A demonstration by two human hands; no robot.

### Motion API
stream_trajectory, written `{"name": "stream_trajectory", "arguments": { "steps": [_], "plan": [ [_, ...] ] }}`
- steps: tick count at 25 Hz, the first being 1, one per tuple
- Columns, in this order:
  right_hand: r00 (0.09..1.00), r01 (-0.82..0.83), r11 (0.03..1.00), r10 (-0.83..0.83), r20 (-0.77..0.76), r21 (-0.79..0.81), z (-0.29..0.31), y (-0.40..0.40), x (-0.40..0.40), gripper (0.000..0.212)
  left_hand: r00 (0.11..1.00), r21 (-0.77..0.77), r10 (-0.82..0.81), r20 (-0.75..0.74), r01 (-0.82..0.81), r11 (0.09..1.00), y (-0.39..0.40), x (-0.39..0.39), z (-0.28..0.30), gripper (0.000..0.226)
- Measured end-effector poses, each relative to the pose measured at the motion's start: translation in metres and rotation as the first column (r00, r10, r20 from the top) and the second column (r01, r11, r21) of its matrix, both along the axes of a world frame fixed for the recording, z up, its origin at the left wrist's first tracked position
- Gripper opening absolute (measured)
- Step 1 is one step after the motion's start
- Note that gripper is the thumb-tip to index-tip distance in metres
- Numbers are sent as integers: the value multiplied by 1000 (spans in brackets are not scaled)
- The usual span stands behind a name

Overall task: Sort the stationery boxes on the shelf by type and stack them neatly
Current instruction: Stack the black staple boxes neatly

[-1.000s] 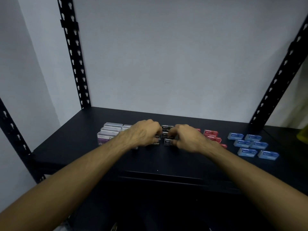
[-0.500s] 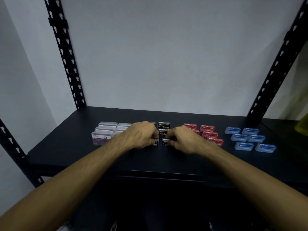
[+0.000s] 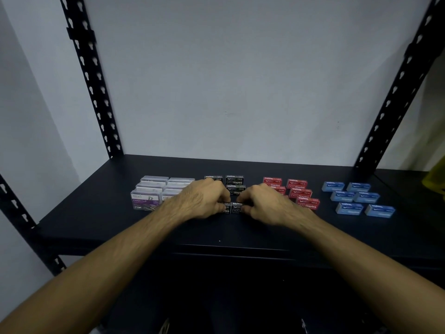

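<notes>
Four groups of small boxes lie on the black shelf [image 3: 96,220]. Clear paper-clip boxes [image 3: 147,200] are at the left, black staple boxes [image 3: 234,182] in the middle, red staple boxes [image 3: 297,184] to their right, and blue boxes [image 3: 350,208] at the far right. My left hand [image 3: 204,201] and my right hand [image 3: 267,203] meet at the front row of the black group. Each pinches one front black staple box [image 3: 237,208] from its outer side. The left front box is mostly hidden under my left fingers.
Black slotted uprights [image 3: 91,75] rise at the back left and back right [image 3: 397,88] against a white wall. A yellow object [image 3: 437,179] shows at the right edge. The shelf's front lip [image 3: 231,251] runs below my wrists.
Both hands stay together on the front black boxes and have shifted slightly toward me. The view has tilted up, so the shelf sits lower in the frame.
</notes>
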State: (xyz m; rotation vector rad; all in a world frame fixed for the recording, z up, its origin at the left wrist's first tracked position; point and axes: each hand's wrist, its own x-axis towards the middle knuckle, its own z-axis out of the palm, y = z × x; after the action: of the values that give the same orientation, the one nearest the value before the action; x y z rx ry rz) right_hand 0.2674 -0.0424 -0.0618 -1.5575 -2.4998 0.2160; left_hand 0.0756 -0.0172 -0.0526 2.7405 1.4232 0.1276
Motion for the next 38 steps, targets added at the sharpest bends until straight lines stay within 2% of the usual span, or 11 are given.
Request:
{"name": "stream_trajectory", "arguments": {
  "steps": [6, 8, 11, 13, 17, 23, 27, 32, 38],
  "plan": [
    [1000, -3, 1000, 3, -19, -16, 0, 1, 2, 13, 1000, -18, -7, 2, 8, 1000, -1, 0, 4, 22],
    [999, 15, 1000, -15, -52, -9, 2, 3, 5, 18, 998, -10, 5, 60, -5, 1000, 2, -6, 12, 25],
    [993, 54, 995, -46, -107, 80, 8, 12, 10, 21, 986, 38, 46, 158, -52, 998, 16, -15, 26, 22],
    [992, 86, 989, -74, -101, 116, 11, 22, 9, 24, 992, 58, 64, 108, -71, 996, 25, -17, 29, 23],
    [993, 122, 989, -122, -9, 82, 11, 40, -2, 29, 994, 72, 86, -74, -80, 994, 42, -10, 18, 21],
    [995, 87, 995, -89, 42, 48, 5, 54, -12, 13, 978, 84, 81, -190, -66, 994, 53, -5, 8, 10],
    [996, 78, 997, -79, 38, 26, 1, 58, -13, 17, 986, 61, 62, -154, -53, 997, 57, -4, 4, 9],
    [998, 66, 998, -66, 2, 10, 1, 59, -11, 13, 994, 43, 40, -103, -36, 998, 58, 0, 2, 9],
    [998, 59, 998, -60, -32, -25, 2, 53, -7, 17, 999, -52, 16, -29, -18, 998, 53, -1, 3, 25]
  ]
}}
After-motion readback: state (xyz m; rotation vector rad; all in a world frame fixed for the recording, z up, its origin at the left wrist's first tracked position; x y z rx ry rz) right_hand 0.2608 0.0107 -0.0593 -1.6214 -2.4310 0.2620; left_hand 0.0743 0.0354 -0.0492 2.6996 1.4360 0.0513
